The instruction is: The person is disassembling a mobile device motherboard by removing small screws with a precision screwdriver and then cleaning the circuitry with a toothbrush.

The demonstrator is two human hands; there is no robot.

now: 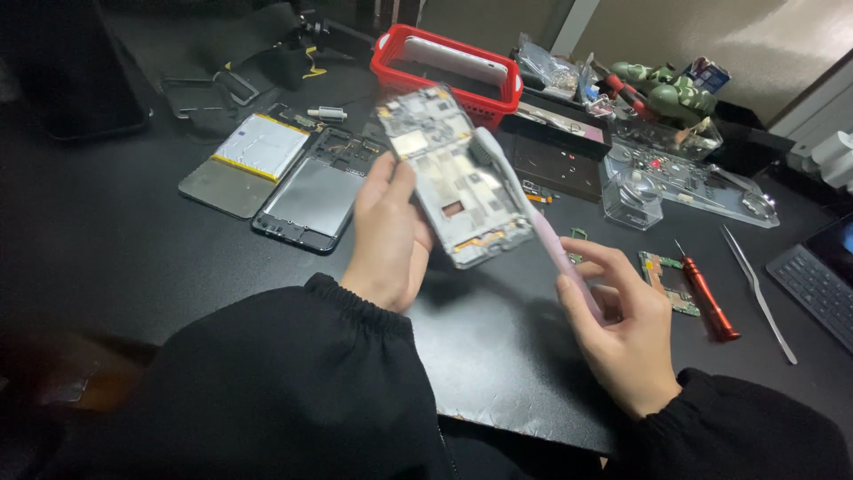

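Over the black worktable (107,240) I see my left hand (386,236) gripping a stripped phone frame (449,178) aloft, while my right hand (622,333) pinches a pink-handled brush (533,213) against it (red screwdriver (706,292) lying nearby).

keyboard (822,276) cut off at right edge, phone frame (449,178) motion-blurred, left fingers (418,227) hidden behind it
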